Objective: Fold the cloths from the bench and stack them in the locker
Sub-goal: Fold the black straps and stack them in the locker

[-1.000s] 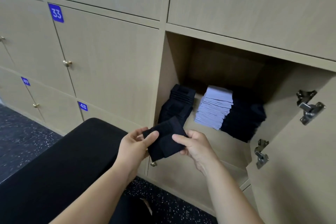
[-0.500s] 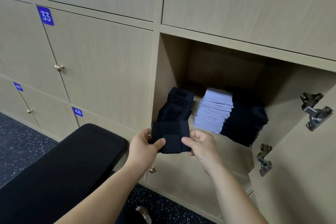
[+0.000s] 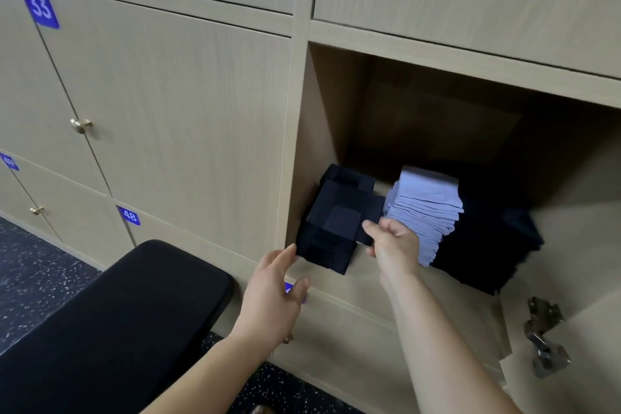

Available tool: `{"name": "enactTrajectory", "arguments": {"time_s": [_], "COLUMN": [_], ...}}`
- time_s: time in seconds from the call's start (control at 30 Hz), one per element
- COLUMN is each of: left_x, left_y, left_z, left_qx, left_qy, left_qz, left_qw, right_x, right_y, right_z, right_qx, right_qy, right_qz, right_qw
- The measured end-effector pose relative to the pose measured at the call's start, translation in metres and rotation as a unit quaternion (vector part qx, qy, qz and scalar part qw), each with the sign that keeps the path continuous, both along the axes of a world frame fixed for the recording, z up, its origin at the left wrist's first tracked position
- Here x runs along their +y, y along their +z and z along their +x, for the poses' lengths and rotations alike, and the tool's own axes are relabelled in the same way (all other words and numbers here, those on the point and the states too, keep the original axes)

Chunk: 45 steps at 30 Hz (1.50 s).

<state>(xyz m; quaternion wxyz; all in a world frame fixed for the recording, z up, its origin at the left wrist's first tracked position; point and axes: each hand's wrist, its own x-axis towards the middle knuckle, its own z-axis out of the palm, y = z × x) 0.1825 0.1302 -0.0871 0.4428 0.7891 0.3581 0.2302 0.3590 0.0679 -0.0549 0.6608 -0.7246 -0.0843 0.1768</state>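
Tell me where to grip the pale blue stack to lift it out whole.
Take the pale blue stack top and bottom, coming from the open front of the locker. It is a tall pile of loose folded cloths, so squeezing should keep it together, and a dark pile crowds its right side.

Dark speckled floor, pale wooden doors

Changing room: numbered lockers, padded bench

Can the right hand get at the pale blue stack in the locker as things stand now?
Probably yes: the right hand is just beside the pale blue stack, with nothing between them, though it pinches a dark cloth that it should release first.
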Motion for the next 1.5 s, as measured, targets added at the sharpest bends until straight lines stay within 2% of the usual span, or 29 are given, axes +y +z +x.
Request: {"name": "enactTrajectory", "arguments": {"time_s": [0.2, 0.3, 0.5, 0.7, 0.9, 1.2, 1.5], "left_x": [0.012, 0.019, 0.025, 0.022, 0.012, -0.021, -0.046], "left_y": [-0.018, -0.028, -0.040, -0.040, -0.023, 0.012, 0.011], "left_z": [-0.001, -0.004, -0.009, -0.015, -0.030, -0.107, -0.274], "left_qx": [0.036, 0.049, 0.058, 0.059, 0.060, 0.103, 0.155], "left_qy": [-0.012, -0.017, -0.006, -0.005, 0.007, 0.041, 0.168], "left_qz": [0.032, 0.057, 0.065, 0.069, 0.083, 0.115, 0.093], "left_qw": [0.999, 0.997, 0.996, 0.996, 0.995, 0.987, 0.969], "right_x": [0.037, 0.047, 0.053, 0.047, 0.033, -0.001, -0.009], "right_y": [-0.010, -0.017, -0.029, -0.028, -0.017, 0.008, 0.012], "right_z": [0.020, 0.026, 0.028, 0.025, 0.004, -0.123, -0.287], "right_qx": [0.059, 0.053, -0.039, -0.137, -0.204, -0.273, -0.321], "right_qy": [-0.032, -0.032, 0.000, 0.020, 0.007, 0.180, 0.326], "right_qz": [-0.001, -0.033, -0.139, -0.303, -0.336, -0.327, -0.262], "right_qw": [0.998, 0.998, 0.990, 0.943, 0.919, 0.887, 0.850]}}
